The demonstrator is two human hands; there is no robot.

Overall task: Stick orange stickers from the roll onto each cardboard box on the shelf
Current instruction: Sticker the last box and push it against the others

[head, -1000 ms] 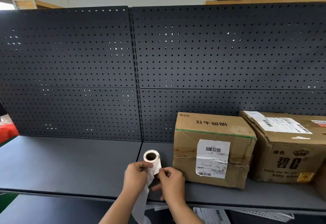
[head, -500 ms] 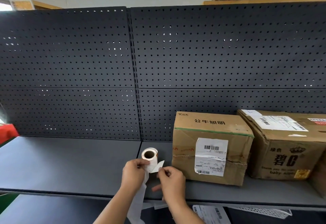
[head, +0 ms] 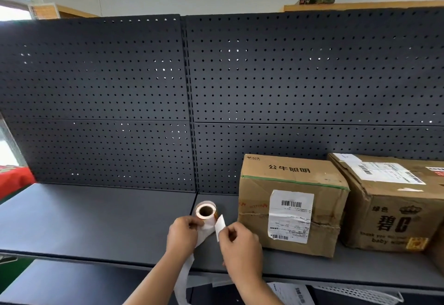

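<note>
sticker [head: 219, 224] — probably — in right hand [head: 240, 249]

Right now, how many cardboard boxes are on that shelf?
2 in plain view: a box with a front barcode label mid-shelf, and a second box right of it. A brown sliver at the picture's right edge may be a third.

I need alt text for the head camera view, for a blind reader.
The left hand holds a sticker roll over a dark shelf while the right hand pinches a sticker from it. A cardboard box and a second box stand right of them.
</note>
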